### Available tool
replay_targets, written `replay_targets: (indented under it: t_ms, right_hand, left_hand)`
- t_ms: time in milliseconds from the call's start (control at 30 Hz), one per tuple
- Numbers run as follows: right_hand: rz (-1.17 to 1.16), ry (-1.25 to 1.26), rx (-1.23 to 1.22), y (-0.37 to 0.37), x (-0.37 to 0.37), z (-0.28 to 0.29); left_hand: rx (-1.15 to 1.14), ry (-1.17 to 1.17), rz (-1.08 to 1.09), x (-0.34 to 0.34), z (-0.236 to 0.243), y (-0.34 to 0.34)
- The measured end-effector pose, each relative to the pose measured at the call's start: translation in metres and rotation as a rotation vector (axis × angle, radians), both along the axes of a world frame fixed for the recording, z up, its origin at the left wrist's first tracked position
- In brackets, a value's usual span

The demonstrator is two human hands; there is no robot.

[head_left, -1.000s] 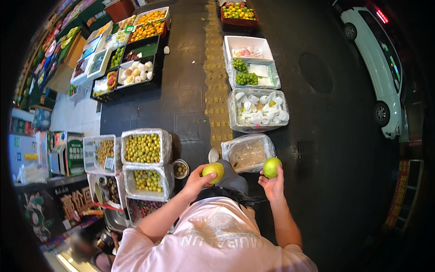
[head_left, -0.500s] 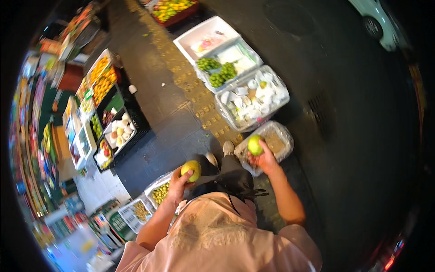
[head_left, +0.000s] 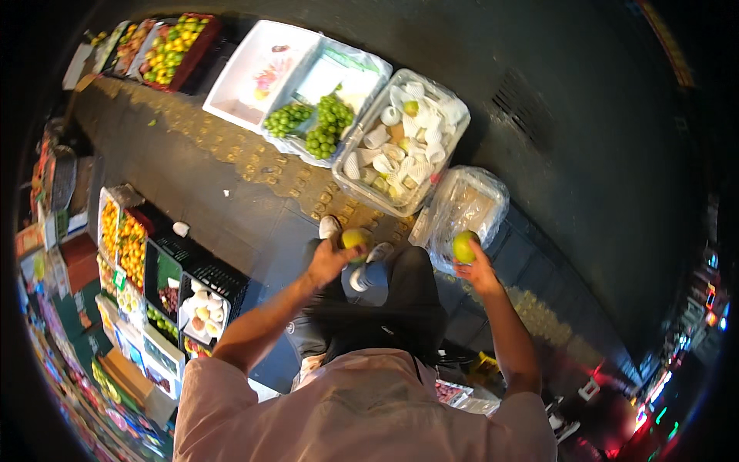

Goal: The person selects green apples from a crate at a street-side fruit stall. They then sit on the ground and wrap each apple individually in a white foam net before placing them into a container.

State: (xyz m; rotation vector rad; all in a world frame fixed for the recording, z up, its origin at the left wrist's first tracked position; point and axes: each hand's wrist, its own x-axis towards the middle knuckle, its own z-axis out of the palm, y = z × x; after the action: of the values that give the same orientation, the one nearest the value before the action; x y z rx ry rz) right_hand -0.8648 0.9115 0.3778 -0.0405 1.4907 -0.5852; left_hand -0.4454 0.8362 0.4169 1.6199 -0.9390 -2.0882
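Observation:
My left hand (head_left: 326,266) is closed round a yellow-green round fruit (head_left: 356,240), held out above my legs and shoes. To the right, my right hand (head_left: 480,272) grips a greener round fruit (head_left: 465,246) with thumb and fingers. That second fruit is in front of a plastic-lined box (head_left: 479,202) with a brownish bottom. Beyond it stands a clear-lined crate (head_left: 456,140) filled with white foam fruit sleeves and a few yellow-green fruits. The exact kind of fruit in my hands cannot be made out.
White foam boxes (head_left: 231,91) stand farther left, one with green grapes (head_left: 329,127). A fruit stall with oranges (head_left: 131,250) and a black crate (head_left: 223,279) lines the left. Mixed fruit (head_left: 173,52) sits at the far left. A drain grate (head_left: 522,100) is set in the road.
My view has turned, so the boxes and stall sit differently in the picture. My left hand has reached farther forward with its fruit. My right hand still grips the greener one.

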Motion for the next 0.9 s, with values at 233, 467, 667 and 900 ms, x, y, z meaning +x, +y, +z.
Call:
replay_targets:
  t_ms: [233, 467, 667, 900]
  right_hand:
    - [0.203, 0.220, -0.173, -0.071, 0.109, -0.217]
    - [0.091, 0.097, -0.287, -0.139, 0.166, -0.362]
    - [0.340, 0.404, -0.582, -0.154, 0.154, -0.386]
    - [0.805, 0.848, -0.486, -0.134, 0.128, -0.399]
  left_hand:
    - [-0.382, -0.307, -0.313, -0.008, -0.282, -0.080]
    - [-0.700, -0.486, -0.738, -0.052, -0.406, -0.147]
    - [-0.864, -0.547, -0.912, -0.071, -0.448, -0.150]
    - [-1.095, -0.500, -0.933, -0.072, -0.458, -0.142]
